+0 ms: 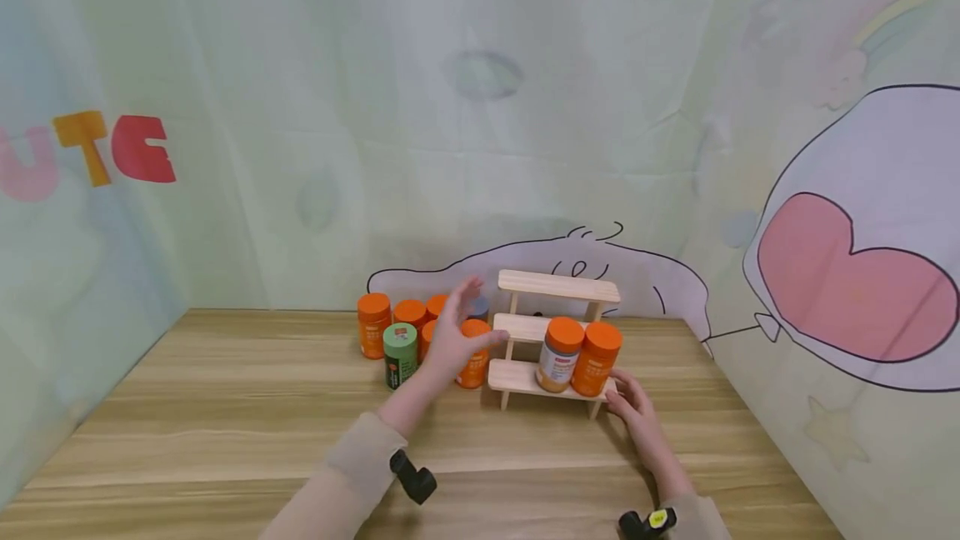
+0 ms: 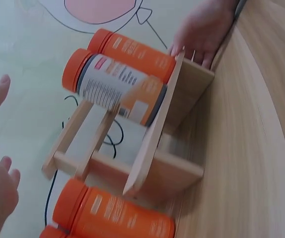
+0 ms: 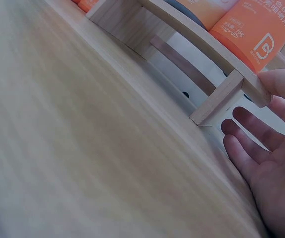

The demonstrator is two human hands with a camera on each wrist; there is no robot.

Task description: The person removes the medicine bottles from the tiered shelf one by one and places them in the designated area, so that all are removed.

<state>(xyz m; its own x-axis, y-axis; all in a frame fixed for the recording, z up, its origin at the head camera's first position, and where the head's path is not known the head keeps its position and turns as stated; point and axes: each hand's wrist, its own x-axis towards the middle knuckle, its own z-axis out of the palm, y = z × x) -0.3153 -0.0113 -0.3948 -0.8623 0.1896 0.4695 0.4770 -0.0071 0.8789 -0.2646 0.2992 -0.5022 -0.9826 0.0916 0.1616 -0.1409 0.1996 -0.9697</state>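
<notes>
A three-step wooden rack (image 1: 558,285) stands on the table. Two jars with orange lids sit side by side on its lowest step: a white-labelled jar (image 1: 556,367) and, to its right, an orange jar (image 1: 597,361). My left hand (image 1: 450,344) is raised left of the rack, fingers spread and holding nothing, overlapping a group of jars in the head view. At the rack's right end, my right hand (image 1: 637,411) pinches the end of the lowest board between thumb and forefinger. Its other fingers (image 3: 256,129) hang loosely below the board in the right wrist view.
Left of the rack several orange jars (image 1: 373,327) stand close together, with a green-lidded jar (image 1: 401,354) in front. One orange jar (image 2: 117,213) is right beside the rack's left end. A printed cloth (image 1: 300,215) hangs behind the wooden table (image 1: 225,423).
</notes>
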